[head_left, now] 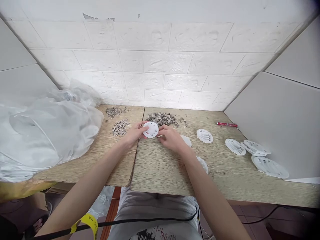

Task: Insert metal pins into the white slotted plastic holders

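My left hand grips a round white plastic disc, thumb on its printed face and fingers underneath. At the disc's right edge is my right hand, its fingertips pinched together; whatever sits between them is too small to make out. Just beyond both hands lies a pile of small metal pieces. To the left are a heap of tiny light-coloured parts and a darker heap of small metal parts. One white disc is partly covered by my right hand, another by my right forearm.
A large clear plastic bag with white discs in it takes up the table's left side. On the right lie several white slotted discs and a red pen-like tool. A white brick-patterned wall and grey side panels enclose the wooden table.
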A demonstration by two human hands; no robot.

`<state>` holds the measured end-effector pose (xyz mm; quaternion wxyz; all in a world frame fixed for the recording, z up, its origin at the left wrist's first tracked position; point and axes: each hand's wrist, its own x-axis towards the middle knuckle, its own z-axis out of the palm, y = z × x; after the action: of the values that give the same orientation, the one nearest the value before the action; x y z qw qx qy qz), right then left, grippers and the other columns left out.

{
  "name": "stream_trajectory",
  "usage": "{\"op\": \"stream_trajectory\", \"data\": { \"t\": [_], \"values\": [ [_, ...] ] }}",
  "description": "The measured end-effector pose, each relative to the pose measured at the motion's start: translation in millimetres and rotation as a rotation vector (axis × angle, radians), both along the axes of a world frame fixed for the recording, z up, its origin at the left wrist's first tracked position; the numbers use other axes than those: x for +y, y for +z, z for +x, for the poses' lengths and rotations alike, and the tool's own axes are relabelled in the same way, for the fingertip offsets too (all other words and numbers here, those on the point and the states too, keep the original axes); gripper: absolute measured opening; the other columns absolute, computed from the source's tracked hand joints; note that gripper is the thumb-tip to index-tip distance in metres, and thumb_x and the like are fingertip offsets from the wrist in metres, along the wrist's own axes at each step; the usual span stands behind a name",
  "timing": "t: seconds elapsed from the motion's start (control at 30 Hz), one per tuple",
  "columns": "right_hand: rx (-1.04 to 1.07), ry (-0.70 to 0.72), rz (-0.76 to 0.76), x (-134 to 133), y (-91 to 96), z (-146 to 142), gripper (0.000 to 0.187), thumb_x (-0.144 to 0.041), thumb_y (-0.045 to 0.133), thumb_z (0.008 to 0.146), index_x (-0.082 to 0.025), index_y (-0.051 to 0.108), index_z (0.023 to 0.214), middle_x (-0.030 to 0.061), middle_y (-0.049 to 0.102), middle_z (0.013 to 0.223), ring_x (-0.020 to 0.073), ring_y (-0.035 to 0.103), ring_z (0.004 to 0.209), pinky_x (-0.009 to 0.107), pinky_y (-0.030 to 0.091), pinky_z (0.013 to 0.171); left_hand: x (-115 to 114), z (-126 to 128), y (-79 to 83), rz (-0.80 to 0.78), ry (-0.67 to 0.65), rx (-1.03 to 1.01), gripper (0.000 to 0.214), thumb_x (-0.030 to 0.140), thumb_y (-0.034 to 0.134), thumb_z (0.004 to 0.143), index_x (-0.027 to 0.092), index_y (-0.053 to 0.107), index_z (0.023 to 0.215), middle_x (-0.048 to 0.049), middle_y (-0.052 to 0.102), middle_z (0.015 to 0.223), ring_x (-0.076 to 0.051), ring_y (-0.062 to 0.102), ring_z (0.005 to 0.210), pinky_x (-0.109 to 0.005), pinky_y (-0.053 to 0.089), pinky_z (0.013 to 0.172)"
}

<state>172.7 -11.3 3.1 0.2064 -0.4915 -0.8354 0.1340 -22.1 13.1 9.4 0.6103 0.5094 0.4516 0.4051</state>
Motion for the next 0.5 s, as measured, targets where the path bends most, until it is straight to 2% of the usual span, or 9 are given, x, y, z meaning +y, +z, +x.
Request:
{"op": "stream_trajectory", "data": {
  "t": [0.27,0.4,0.5],
  "values": [
    [0.073,-0.040,-0.025,4.3,-2.1,1.8,0.024,-0.004,0.052,0.083,-0.018,0.072,0.086,0.0063,0.066,0.100,0.0177,0.060,0.087,0.028,0.042,0.077,-0.7,0.1,0.3,-0.012,-0.015,0.027,0.036,0.029,0.068,0.078,0.015,0.064,0.112,-0.0100,0.067,0.105,-0.015,0.061,0.082,-0.022,0.050,0.060],
    [0.145,-0.145,0.042,6.0,1.0,3.8,0.019,-0.008,0.053,0.085,-0.016,0.070,0.086,0.0080,0.069,0.096,0.0204,0.060,0.090,0.031,0.042,0.079,-0.7,0.2,0.0,-0.007,-0.039,0.069,0.031,0.030,0.069,0.076,0.013,0.066,0.101,-0.0070,0.067,0.089,-0.013,0.059,0.071,-0.021,0.046,0.054],
    [0.277,-0.215,0.048,4.5,5.6,3.6,0.014,-0.015,0.055,0.087,-0.017,0.068,0.087,0.0057,0.071,0.089,0.0194,0.061,0.086,0.030,0.043,0.076,-1.9,0.6,1.3,-0.010,-0.160,0.127,0.031,0.034,0.071,0.074,0.012,0.068,0.096,-0.0053,0.065,0.078,-0.011,0.056,0.063,-0.020,0.043,0.051]
  ]
}}
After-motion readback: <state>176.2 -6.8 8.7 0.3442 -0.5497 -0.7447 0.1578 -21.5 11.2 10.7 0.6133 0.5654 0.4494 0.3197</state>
